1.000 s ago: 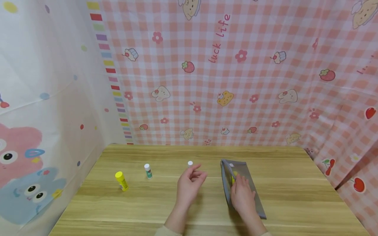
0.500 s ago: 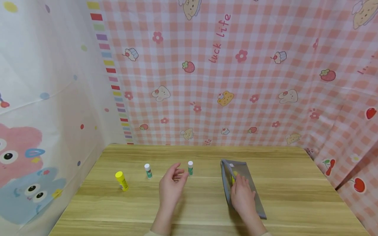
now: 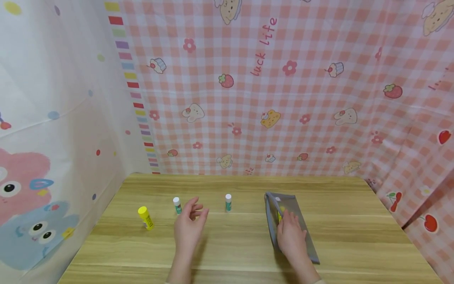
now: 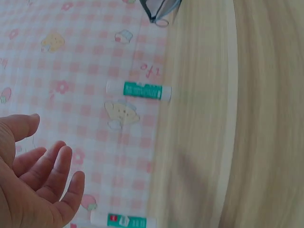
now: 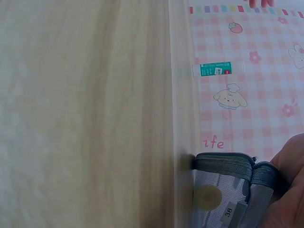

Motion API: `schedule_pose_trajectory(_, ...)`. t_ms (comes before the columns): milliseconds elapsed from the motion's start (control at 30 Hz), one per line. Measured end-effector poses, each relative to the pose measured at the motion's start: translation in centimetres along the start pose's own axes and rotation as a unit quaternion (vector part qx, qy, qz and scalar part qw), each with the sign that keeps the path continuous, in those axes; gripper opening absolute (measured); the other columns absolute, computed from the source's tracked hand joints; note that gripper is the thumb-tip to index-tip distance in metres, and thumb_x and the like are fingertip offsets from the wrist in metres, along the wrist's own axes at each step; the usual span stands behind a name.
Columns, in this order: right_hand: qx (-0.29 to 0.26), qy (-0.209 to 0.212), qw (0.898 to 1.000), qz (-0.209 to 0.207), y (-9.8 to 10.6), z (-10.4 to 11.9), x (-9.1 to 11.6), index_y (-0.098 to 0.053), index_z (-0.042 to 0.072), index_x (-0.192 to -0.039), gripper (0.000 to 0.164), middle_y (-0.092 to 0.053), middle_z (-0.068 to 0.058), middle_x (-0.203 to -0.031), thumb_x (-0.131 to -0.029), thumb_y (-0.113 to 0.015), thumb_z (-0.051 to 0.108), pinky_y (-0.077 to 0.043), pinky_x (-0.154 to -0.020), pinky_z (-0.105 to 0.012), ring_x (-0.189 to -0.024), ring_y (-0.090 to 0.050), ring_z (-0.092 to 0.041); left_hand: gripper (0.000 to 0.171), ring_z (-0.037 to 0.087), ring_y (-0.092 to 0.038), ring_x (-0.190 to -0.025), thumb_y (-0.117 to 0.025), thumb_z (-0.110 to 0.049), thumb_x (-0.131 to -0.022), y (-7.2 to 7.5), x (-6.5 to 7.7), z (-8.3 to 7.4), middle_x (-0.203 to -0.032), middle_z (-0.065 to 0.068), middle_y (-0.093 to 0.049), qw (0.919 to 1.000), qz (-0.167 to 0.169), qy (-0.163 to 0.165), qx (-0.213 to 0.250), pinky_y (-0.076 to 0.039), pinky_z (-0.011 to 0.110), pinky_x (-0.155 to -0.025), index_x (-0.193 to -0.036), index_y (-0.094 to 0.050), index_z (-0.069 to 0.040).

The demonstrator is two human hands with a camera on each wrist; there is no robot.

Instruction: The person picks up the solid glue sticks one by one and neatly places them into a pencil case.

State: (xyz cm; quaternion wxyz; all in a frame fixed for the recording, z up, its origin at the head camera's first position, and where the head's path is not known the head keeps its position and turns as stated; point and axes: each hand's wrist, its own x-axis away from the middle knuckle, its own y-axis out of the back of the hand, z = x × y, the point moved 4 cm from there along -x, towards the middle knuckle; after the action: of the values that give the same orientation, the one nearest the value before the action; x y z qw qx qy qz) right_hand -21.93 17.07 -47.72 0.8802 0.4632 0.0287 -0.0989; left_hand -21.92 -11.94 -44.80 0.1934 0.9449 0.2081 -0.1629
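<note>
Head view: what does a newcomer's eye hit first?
Probably the pink checked cloth filling the background behind the wooden table. Next, likely the bright yellow tube standing at the table's left, the strongest colour there. Then the gray pouch at the right, held gaping by the right hand, while the left hand, holding nothing, hovers between the yellow tube and the pouch.

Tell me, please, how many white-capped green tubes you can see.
2: one tube stands right of the yellow tube, partly behind the left hand; the other tube between that hand and the grey pouch. More might hide inside it.
</note>
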Motion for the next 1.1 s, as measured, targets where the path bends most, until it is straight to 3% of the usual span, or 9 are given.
schedule_pose_trajectory(333,0.000,-0.005,1.000,0.006,0.0,-0.1,0.0,-0.040,-0.014,-0.140,0.045,-0.035,-0.040,-0.142,-0.101,-0.040,0.006,-0.019,-0.097,-0.083,-0.133,-0.030,-0.057,0.042,0.028,-0.070,-0.087,-0.077,-0.006,-0.085,2.1,-0.4,1.4,-0.101,0.015,-0.072,0.9996,-0.018,0.019,-0.011,-0.054,0.050,-0.086,-0.123,-0.063,0.000)
schedule_pose_trajectory(833,0.005,0.013,1.000,-0.007,-0.1,0.0,0.1,-0.043,-0.017,-0.137,0.042,-0.040,-0.041,-0.138,-0.101,-0.039,0.006,-0.025,-0.094,-0.083,-0.130,-0.035,-0.058,0.043,0.034,-0.067,-0.092,-0.077,-0.003,-0.085,5.2,-1.0,2.0,-0.106,0.016,-0.070,0.9970,-0.069,0.013,-0.031,-0.052,0.049,-0.087,-0.125,-0.061,0.003)
schedule_pose_trajectory(933,0.007,0.013,1.000,-0.005,-0.1,0.0,0.1,-0.042,-0.017,-0.137,0.043,-0.039,-0.042,-0.139,-0.102,-0.038,0.006,-0.025,-0.094,-0.083,-0.130,-0.035,-0.058,0.045,0.033,-0.066,-0.095,-0.077,-0.003,-0.085,5.9,-1.1,2.1,-0.108,0.017,-0.070,0.9962,-0.079,0.023,-0.029,-0.051,0.047,-0.089,-0.126,-0.060,0.004)
schedule_pose_trajectory(1100,0.006,0.008,1.000,-0.002,-0.1,-0.1,0.0,-0.041,-0.017,-0.138,0.044,-0.038,-0.041,-0.140,-0.101,-0.037,0.007,-0.023,-0.095,-0.083,-0.131,-0.033,-0.058,0.050,0.030,-0.064,-0.098,-0.078,-0.004,-0.085,6.8,-1.4,2.4,-0.112,0.016,-0.069,0.9946,-0.094,0.031,-0.030,-0.049,0.032,-0.087,-0.129,-0.058,0.003)
